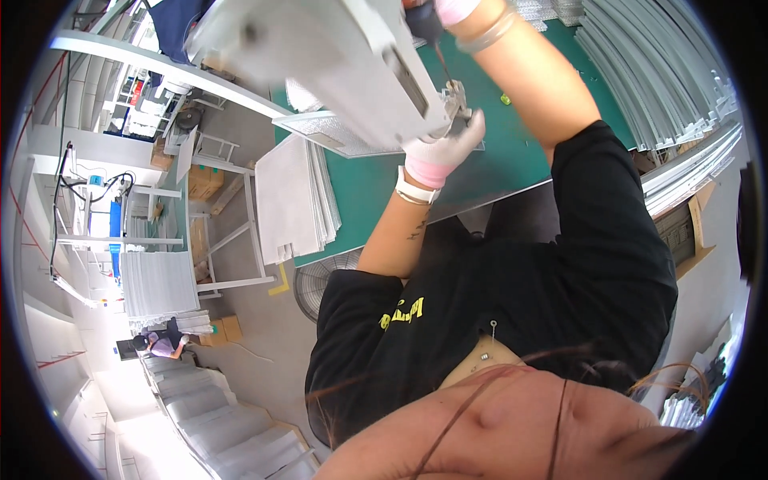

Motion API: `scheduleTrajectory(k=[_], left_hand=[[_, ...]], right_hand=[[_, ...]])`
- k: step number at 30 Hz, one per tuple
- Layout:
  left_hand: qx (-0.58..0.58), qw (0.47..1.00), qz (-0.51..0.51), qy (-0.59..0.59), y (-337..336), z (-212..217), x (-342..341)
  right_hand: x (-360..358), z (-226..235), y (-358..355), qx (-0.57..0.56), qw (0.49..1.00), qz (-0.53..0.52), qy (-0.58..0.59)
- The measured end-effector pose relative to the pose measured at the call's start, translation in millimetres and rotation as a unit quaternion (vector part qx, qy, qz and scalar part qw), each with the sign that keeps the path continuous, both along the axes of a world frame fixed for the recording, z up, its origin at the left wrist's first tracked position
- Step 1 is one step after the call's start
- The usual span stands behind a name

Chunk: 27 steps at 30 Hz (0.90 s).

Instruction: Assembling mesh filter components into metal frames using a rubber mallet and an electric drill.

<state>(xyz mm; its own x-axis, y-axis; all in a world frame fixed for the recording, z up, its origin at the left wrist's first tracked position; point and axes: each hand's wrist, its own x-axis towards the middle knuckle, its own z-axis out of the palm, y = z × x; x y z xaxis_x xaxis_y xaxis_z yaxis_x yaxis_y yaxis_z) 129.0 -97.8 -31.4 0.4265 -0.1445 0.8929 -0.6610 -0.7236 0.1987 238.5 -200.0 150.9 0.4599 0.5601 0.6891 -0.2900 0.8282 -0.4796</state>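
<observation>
A large white-grey metal housing with a slot in its side stands tilted over the green table, its upper part blurred. Around its near right corner, beside a small silver metal bracket, my left hand is closed in a white-and-pink glove. My right hand, gloved alike and partly cut off by the top edge, grips a dark-handled screwdriver. The screwdriver's thin shaft points down at the bracket; whether its tip sits in a screw is too small to tell. Below the housing shows a textured silver panel.
The green tabletop carries a stack of white sheets at left and long white strips at right. A small yellow-green item lies near my right forearm. A round fan stands below the table edge. A co-worker is far left.
</observation>
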Motion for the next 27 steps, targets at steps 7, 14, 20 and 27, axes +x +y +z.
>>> scheduleTrajectory(k=[7,14,20,27], left_hand=[[0.166,0.968,-0.044,0.184,60.1,-31.5,-137.9],[0.448,0.838,-0.145,0.276,129.5,-123.7,-192.9],[-0.014,0.881,0.318,0.35,143.2,-40.9,-89.1],[0.125,0.971,0.088,0.182,21.0,-10.5,-115.2]], right_hand=[[-23.7,30.9,-24.1,-0.002,0.974,-0.216,-0.07],[-43.8,13.9,-14.0,-0.021,0.971,-0.234,-0.053],[-61.5,1.6,-10.1,-0.043,0.987,-0.15,-0.043],[-100.9,-3.1,-14.9,-0.121,0.91,-0.393,0.06]])
